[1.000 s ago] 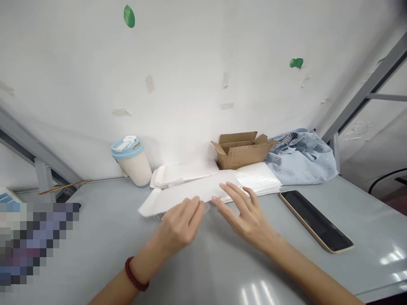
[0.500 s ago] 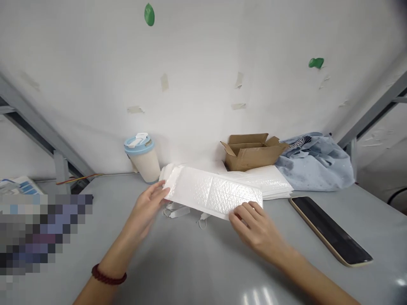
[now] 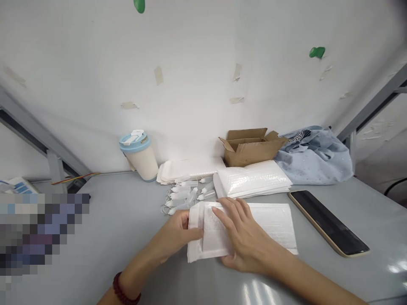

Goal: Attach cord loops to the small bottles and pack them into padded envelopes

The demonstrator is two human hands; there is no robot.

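Observation:
A white padded bubble mailer (image 3: pixel 273 224) lies across the middle of the table, its flap end to the left. My left hand (image 3: pixel 178 235) pinches that flap end, thumb on top and fingers partly hidden. Over the mailer's middle rests my right hand (image 3: pixel 244 241), its fingers across the top face and its thumb at the near edge, holding it. Just beyond are several small translucent squeeze bottles (image 3: pixel 181 195) with pointed tips and thin loops. Behind them lies a stack of flat mailers (image 3: pixel 193 167); a second pile of puffier mailers (image 3: pixel 254 180) is to its right.
An opened cardboard box (image 3: pixel 254 152) stands against the wall, beside a crumpled light-blue cloth (image 3: pixel 318 161). A phone (image 3: pixel 329 222) lies at the right. A cup with a blue lid (image 3: pixel 140 156) stands at the back left. Metal frame bars slope down on both sides.
The mailer has come down and nearer to me, uncovering the bottles and the flat stack. My left hand has moved right to its flap; my right hand has shifted from its end to its middle.

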